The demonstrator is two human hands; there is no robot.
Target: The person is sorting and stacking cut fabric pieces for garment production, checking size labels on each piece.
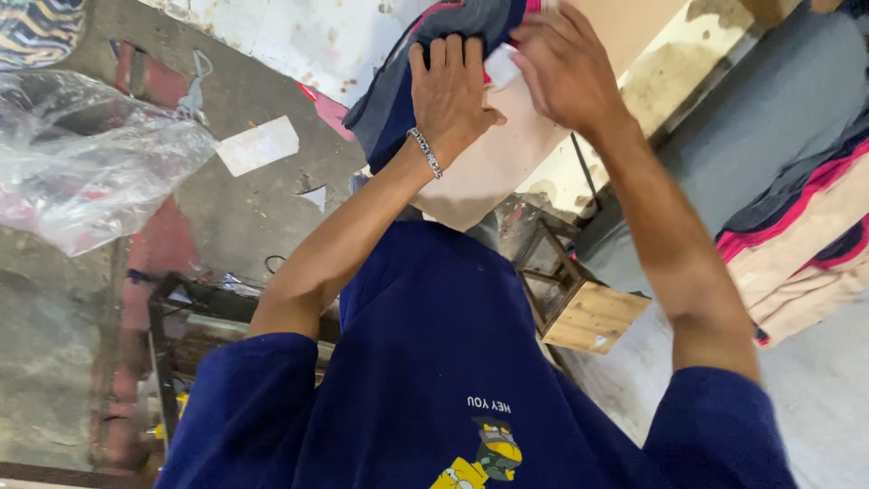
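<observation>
My left hand [450, 91], with a metal bracelet at the wrist, lies palm down on a dark blue and grey garment [385, 113] with pink trim, fingers curled over its top edge. The garment rests on a pale beige surface [493, 167] in front of me. My right hand [566, 68] is blurred just to the right, its fingertips at a small white tag [501, 65] on the garment. Whether it pinches the tag is unclear. My dark blue printed shirt fills the bottom of the view.
A crumpled clear plastic bag [81, 154] lies at the left on the concrete floor with paper scraps [258, 145]. A small wooden stool [584, 312] stands under my right arm. Folded grey, beige and pink garments [797, 235] are stacked at the right.
</observation>
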